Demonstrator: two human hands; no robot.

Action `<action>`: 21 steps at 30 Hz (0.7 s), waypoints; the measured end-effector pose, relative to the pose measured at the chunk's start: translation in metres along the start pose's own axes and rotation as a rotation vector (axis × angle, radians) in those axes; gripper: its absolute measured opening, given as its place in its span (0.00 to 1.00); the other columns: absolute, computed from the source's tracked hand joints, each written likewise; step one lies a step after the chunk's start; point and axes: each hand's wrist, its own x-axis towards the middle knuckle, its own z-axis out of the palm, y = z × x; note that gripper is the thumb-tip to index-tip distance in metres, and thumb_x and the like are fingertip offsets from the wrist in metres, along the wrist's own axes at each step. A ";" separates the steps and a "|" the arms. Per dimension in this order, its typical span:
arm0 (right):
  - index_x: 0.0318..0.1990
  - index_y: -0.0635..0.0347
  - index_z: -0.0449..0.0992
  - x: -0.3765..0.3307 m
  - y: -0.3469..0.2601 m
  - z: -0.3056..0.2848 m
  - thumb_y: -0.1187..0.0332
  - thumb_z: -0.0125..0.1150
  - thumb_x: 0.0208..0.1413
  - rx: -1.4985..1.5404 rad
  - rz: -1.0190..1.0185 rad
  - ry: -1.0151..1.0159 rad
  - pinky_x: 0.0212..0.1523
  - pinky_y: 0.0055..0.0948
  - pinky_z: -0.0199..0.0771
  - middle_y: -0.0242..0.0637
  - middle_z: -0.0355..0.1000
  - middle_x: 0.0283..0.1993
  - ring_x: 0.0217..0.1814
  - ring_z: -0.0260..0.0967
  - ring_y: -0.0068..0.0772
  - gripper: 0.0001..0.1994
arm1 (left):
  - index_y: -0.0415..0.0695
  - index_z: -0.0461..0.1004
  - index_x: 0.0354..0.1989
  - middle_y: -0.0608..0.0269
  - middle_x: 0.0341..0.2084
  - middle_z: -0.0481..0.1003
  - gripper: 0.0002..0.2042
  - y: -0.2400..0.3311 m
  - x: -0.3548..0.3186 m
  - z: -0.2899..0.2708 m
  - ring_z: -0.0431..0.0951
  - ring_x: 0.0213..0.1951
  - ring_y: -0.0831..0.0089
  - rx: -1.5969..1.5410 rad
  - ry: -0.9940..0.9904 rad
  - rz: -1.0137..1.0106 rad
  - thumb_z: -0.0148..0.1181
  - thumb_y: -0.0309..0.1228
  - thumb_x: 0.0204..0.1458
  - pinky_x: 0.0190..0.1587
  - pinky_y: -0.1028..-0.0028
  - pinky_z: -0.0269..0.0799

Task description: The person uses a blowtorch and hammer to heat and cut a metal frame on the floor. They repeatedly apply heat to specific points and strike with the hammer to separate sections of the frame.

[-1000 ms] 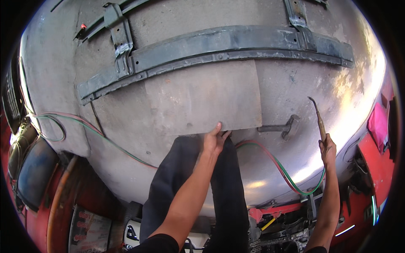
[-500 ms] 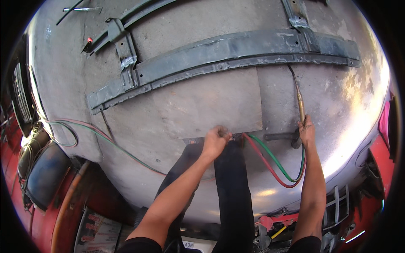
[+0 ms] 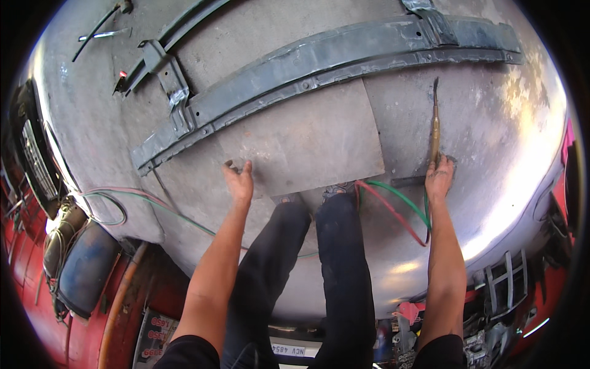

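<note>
My right hand (image 3: 439,179) has its fingers around the lower end of a brass gas torch (image 3: 436,132), whose dark tip points away from me, just short of a long grey metal beam (image 3: 307,64). Red and green hoses (image 3: 396,203) loop from between my feet toward that hand. Partly hidden behind it lies a dark hammer-like tool (image 3: 407,182). To the left, my left hand (image 3: 238,182) hovers near a flat sheet (image 3: 313,138), thumb and fingers apart and nothing visible in them. The sheet lies between my feet and the beam.
Brackets (image 3: 166,71) join the beam to a second bar (image 3: 196,24). A thin rod (image 3: 98,31) lies at the far left. Coiled hoses (image 3: 101,203) run past a blue tank (image 3: 89,264) beside red bodywork (image 3: 55,338). Metal parts (image 3: 507,283) stand at the near right.
My left hand has moved left and away from my knees, its fingers opening. The torch has turned more upright, its tip now apart from the beam. My view has shifted slightly.
</note>
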 end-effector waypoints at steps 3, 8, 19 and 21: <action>0.51 0.70 0.74 -0.014 -0.047 0.002 0.70 0.60 0.61 0.086 -0.217 0.087 0.42 0.45 0.78 0.53 0.76 0.39 0.39 0.77 0.58 0.14 | 0.34 0.70 0.53 0.40 0.47 0.73 0.23 -0.015 0.002 -0.016 0.74 0.50 0.47 0.253 -0.145 0.120 0.69 0.32 0.53 0.54 0.54 0.69; 0.57 0.75 0.68 -0.043 -0.145 -0.002 0.64 0.61 0.64 1.224 0.900 -0.652 0.39 0.43 0.84 0.61 0.72 0.52 0.43 0.79 0.53 0.23 | 0.39 0.67 0.59 0.39 0.57 0.66 0.30 0.127 0.004 -0.028 0.64 0.61 0.44 0.275 -0.188 0.655 0.72 0.32 0.47 0.65 0.51 0.59; 0.75 0.56 0.30 -0.134 -0.260 0.088 0.55 0.72 0.57 1.477 1.475 -0.422 0.68 0.68 0.57 0.55 0.43 0.78 0.75 0.49 0.73 0.55 | 0.57 0.37 0.79 0.32 0.69 0.52 0.62 0.262 0.099 0.008 0.56 0.70 0.37 0.888 -0.259 0.991 0.78 0.47 0.39 0.67 0.38 0.56; 0.75 0.55 0.35 -0.155 -0.257 0.097 0.57 0.72 0.58 1.573 1.383 -0.290 0.67 0.68 0.58 0.54 0.46 0.76 0.74 0.51 0.71 0.51 | 0.59 0.35 0.79 0.33 0.69 0.53 0.62 0.264 0.097 0.012 0.58 0.69 0.38 0.903 -0.285 0.966 0.78 0.46 0.39 0.65 0.41 0.60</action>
